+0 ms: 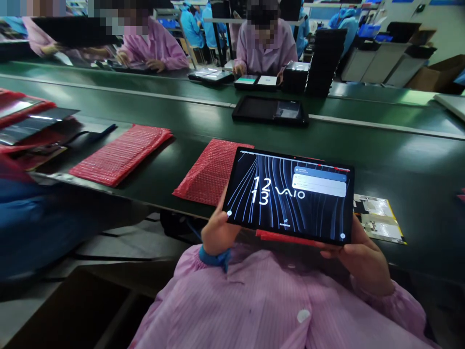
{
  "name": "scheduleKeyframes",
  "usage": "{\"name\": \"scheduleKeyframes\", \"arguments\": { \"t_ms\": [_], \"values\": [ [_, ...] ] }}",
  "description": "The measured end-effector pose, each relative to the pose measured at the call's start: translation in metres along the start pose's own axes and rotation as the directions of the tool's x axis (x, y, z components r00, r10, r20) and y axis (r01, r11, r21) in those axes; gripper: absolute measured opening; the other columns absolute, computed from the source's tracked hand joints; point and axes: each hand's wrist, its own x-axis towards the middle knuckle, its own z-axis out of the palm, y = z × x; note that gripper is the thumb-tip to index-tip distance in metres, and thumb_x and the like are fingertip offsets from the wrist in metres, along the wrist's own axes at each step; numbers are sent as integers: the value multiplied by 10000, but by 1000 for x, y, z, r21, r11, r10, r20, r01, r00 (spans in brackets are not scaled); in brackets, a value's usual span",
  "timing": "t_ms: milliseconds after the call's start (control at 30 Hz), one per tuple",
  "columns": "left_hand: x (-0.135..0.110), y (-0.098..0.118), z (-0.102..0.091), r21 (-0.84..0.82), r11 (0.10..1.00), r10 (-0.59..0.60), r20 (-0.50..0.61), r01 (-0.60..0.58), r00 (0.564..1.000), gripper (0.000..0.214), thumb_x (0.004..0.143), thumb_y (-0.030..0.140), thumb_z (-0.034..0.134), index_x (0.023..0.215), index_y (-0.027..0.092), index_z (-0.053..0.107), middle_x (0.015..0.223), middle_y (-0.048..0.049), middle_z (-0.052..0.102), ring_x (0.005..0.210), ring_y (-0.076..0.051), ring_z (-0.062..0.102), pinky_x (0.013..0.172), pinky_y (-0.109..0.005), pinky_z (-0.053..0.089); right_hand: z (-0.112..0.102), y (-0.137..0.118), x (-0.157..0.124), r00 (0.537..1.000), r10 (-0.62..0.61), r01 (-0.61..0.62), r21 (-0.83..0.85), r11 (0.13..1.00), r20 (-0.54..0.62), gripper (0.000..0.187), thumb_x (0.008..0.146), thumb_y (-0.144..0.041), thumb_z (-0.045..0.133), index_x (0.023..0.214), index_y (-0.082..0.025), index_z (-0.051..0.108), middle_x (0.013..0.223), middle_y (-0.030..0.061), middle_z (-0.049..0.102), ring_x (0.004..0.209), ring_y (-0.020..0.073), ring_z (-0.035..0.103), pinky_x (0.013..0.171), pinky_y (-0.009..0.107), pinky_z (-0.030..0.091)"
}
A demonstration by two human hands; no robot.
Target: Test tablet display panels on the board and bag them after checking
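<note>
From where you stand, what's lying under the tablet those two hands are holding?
A red bubble-wrap pouch pokes out past the upper left edge of the tablet, and a printed sheet past its right edge, both on the green conveyor belt. Whatever lies directly beneath the tablet is hidden by it.

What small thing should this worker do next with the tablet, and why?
I'd guess: swipe away the pale notification card on the lit tablet. The right hand and left hand both hold the tablet, and the card sits over the wallpaper beside the clock, so clearing it seems sensible.
</note>
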Motion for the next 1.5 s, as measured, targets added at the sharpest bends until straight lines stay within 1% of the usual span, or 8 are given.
{"name": "scheduleKeyframes", "arguments": {
  "t_ms": [133,267,667,800,900,1033,1233,1500],
  "values": [
    [9,28,5,578,739,454,-46,-347,890,1208,748,612,754,1602,366,-63,1689,-62,-63,1544,-356,-57,1242,-595,49,1,2,0,999,35,-35,84,996,8,615,894,-120,547,1383,-493,530,1234,-9,679,955,288,710,702,433,648],
    [32,49,4,829,484,407,71,-281,910,1232,695,567,818,1619,231,76,1681,-137,-47,1522,-395,-134,1233,-608,-20,1,5,-7,996,86,-87,81,993,12,600,907,-168,591,1423,-459,502,1210,39,690,960,329,707,701,481,645],
    [100,54,-33,647,762,119,-73,-44,990,242,851,359,695,893,132,770,919,-83,766,886,-216,708,870,-346,561,2,3,-14,923,346,-307,221,925,-166,768,707,-163,720,1400,-423,514,1148,17,707,903,323,724,701,444,627],
    [67,64,-4,772,512,481,107,-378,870,106,874,216,677,848,200,778,1079,-59,758,1124,-239,663,1072,-424,461,2,4,-7,918,335,-283,240,928,-214,755,684,-147,704,1348,-464,532,1154,-26,700,883,303,728,680,417,632],
    [32,79,15,363,731,288,603,-577,744,144,909,136,619,909,177,757,1032,-66,767,1030,-179,707,962,-286,537,4,4,-1,907,310,-242,249,938,-284,749,656,-141,707,1319,-450,548,1158,-30,699,870,299,729,668,408,638],
    [1,79,19,-27,1000,27,948,-4,318,144,920,161,599,917,109,733,995,-166,759,942,-212,738,837,-242,585,5,3,5,879,323,-239,262,935,-352,856,613,-154,713,1393,-422,486,1150,2,705,869,323,725,672,462,639],
    [-12,42,6,-63,755,-500,588,653,636,330,821,405,762,950,110,689,594,-24,684,445,-115,627,420,-152,483,-4,-2,-2,864,297,-199,267,943,-406,827,628,-178,714,1378,-449,497,1133,-11,707,886,294,725,666,421,631],
    [-19,43,3,-340,859,-309,250,382,918,369,774,361,817,759,141,522,553,-27,678,452,-147,645,453,-195,532,-19,-18,-20,812,421,-343,252,905,-405,621,584,-238,778,1176,-403,687,881,23,730,752,277,714,580,332,588]
  ]
}}
